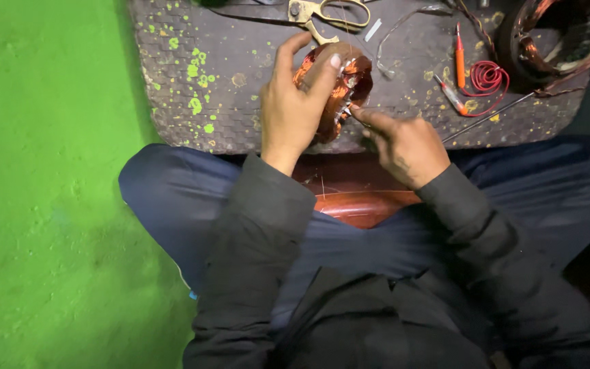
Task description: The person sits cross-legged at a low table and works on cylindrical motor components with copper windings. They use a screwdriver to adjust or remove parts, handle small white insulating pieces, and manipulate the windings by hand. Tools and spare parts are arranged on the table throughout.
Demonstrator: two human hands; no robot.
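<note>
My left hand [293, 102] grips a round motor stator wound with copper wire [345, 85], held up on edge above the dark mat [227, 75]. Its thumb and fingers wrap over the top rim. My right hand [404, 140] is beside the stator's lower right edge, with its fingers pinched together at the copper winding, seemingly on a thin wire or small tool that is too fine to make out.
Brass-coloured scissors [329, 14] lie at the mat's far edge. An orange-handled tool [458, 44], a coil of red wire [487, 76] and a thin metal rod [493, 113] lie to the right. Another copper-wound stator [554, 37] sits top right. A reddish-brown curved object [363, 205] rests in my lap. Green floor [42, 184] lies left.
</note>
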